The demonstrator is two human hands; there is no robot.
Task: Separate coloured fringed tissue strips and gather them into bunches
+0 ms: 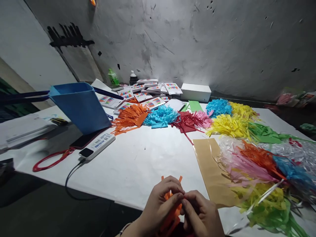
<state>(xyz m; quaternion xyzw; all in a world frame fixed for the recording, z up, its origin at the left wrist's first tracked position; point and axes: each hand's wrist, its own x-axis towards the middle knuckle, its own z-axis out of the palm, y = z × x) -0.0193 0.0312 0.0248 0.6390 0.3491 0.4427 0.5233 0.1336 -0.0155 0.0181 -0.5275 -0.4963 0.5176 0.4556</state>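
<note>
Close to the table's front edge, both my hands meet over orange fringed tissue paper [171, 220]. My left hand [161, 200] is closed, thumb and fingers pinching the paper near its top. Fingertips of my right hand [201, 212] press together right beside the left thumb, also on the orange paper. Strips of it stick up behind the fingers and hang below them; the exact spot being pinched is hidden. A brown paper sheet [209, 164] lies just right of my hands.
Fringed tissue bundles in orange [130, 117], blue [161, 115], red [186, 121] and yellow [229, 126] line the table. Plastic-wrapped tassels [261, 161] lie right. At left are a blue bag [81, 105], a white power bank [97, 146] with cable and a red cord loop [49, 161]. Printed packets [148, 87] pile behind.
</note>
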